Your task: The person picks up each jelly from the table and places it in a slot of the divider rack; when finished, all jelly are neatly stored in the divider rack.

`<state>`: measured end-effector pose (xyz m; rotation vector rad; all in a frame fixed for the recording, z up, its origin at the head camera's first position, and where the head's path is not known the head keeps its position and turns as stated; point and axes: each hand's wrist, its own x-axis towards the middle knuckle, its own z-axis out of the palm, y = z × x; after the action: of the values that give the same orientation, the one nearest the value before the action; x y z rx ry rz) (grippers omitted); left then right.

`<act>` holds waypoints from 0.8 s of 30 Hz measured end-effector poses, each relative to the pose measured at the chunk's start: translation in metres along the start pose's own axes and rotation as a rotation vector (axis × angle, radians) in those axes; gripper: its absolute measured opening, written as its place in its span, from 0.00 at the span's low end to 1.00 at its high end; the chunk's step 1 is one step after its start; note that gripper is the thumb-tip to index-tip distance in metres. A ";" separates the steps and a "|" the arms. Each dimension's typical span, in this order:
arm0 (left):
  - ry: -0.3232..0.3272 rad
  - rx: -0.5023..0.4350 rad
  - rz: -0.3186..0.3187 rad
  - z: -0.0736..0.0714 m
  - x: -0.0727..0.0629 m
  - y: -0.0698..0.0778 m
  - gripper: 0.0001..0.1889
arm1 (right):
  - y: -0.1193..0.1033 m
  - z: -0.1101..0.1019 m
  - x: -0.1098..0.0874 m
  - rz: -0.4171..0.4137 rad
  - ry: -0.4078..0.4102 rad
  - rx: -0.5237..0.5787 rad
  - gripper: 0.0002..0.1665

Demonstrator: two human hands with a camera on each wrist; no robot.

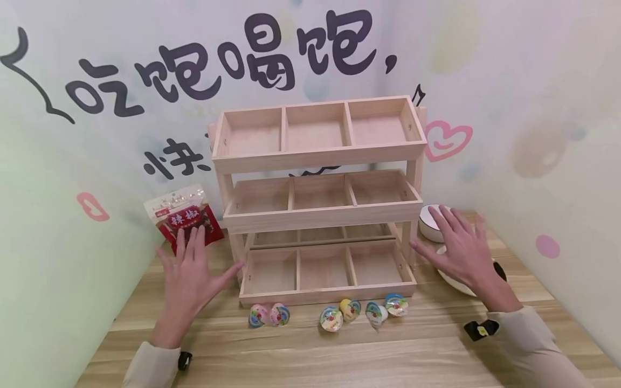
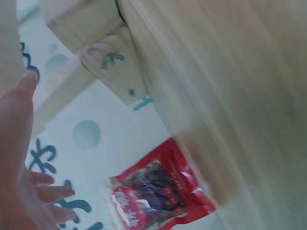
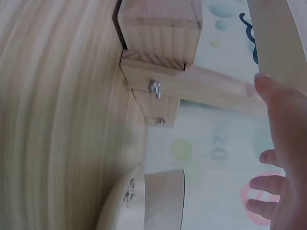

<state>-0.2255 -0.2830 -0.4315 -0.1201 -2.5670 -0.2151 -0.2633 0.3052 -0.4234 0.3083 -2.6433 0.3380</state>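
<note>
A three-tier wooden rack [image 1: 317, 218] with divided trays stands against the back wall between my hands. My left hand [image 1: 189, 275] is raised with fingers spread, its thumb near the rack's lower left side and its fingertips overlapping a red dried-chili bag [image 1: 213, 223] in the head view. On the other side my right hand [image 1: 463, 250] is also spread, thumb toward the right post, partly covering the white bowls behind it. Neither hand holds anything. In the left wrist view the bag [image 2: 153, 191] leans at the wall; the right wrist view shows the rack's bolted leg [image 3: 153, 79].
Several small jelly cups [image 1: 331, 319] lie in front of the rack on the wooden table [image 1: 310, 361]. At the right, a white bowl [image 1: 429, 226] stands behind another white dish [image 1: 458, 283] with a dark patch. Walls with lettering enclose the table at the back and sides.
</note>
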 end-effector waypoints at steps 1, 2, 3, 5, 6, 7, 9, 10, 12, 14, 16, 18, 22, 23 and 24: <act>0.040 -0.018 0.022 -0.003 -0.002 0.002 0.63 | -0.001 0.001 0.000 -0.001 -0.007 0.026 0.57; 0.083 -0.039 0.050 -0.006 -0.003 0.005 0.59 | -0.003 0.003 0.000 -0.003 -0.023 0.059 0.55; 0.129 -0.049 0.083 -0.008 -0.005 0.009 0.55 | -0.005 0.004 0.000 -0.010 -0.044 0.102 0.52; 0.202 -0.073 0.165 -0.013 -0.008 0.021 0.47 | -0.007 0.011 0.000 -0.026 -0.108 0.216 0.48; 0.224 -0.090 0.210 -0.015 -0.009 0.028 0.43 | -0.007 0.015 0.000 -0.037 -0.141 0.274 0.45; 0.236 -0.103 0.254 -0.016 -0.011 0.037 0.41 | -0.008 0.019 0.000 -0.040 -0.177 0.330 0.43; 0.237 -0.138 0.340 -0.017 -0.015 0.057 0.35 | -0.008 0.027 -0.001 -0.049 -0.236 0.423 0.40; 0.218 -0.173 0.378 -0.017 -0.018 0.068 0.32 | -0.008 0.031 -0.001 -0.051 -0.258 0.453 0.38; 0.174 -0.232 0.437 -0.016 -0.023 0.090 0.28 | -0.008 0.037 -0.003 -0.049 -0.276 0.480 0.36; 0.126 -0.280 0.484 -0.014 -0.029 0.113 0.27 | -0.008 0.041 -0.005 -0.048 -0.278 0.497 0.35; 0.073 -0.328 0.529 -0.011 -0.035 0.134 0.26 | -0.008 0.043 -0.006 -0.044 -0.279 0.514 0.34; 0.023 -0.361 0.573 -0.007 -0.039 0.155 0.25 | -0.008 0.044 -0.007 -0.026 -0.281 0.532 0.34; -0.069 -0.403 0.648 -0.004 -0.042 0.189 0.24 | -0.009 0.044 -0.008 0.032 -0.303 0.564 0.36; -0.088 -0.403 0.666 -0.004 -0.042 0.196 0.24 | -0.010 0.044 -0.008 0.053 -0.311 0.571 0.37; -0.104 -0.400 0.685 -0.004 -0.042 0.203 0.25 | -0.011 0.043 -0.007 0.069 -0.319 0.579 0.38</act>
<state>-0.1622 -0.0860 -0.4248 -1.1537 -2.3833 -0.4550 -0.2719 0.2837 -0.4624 0.4847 -2.8129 1.1686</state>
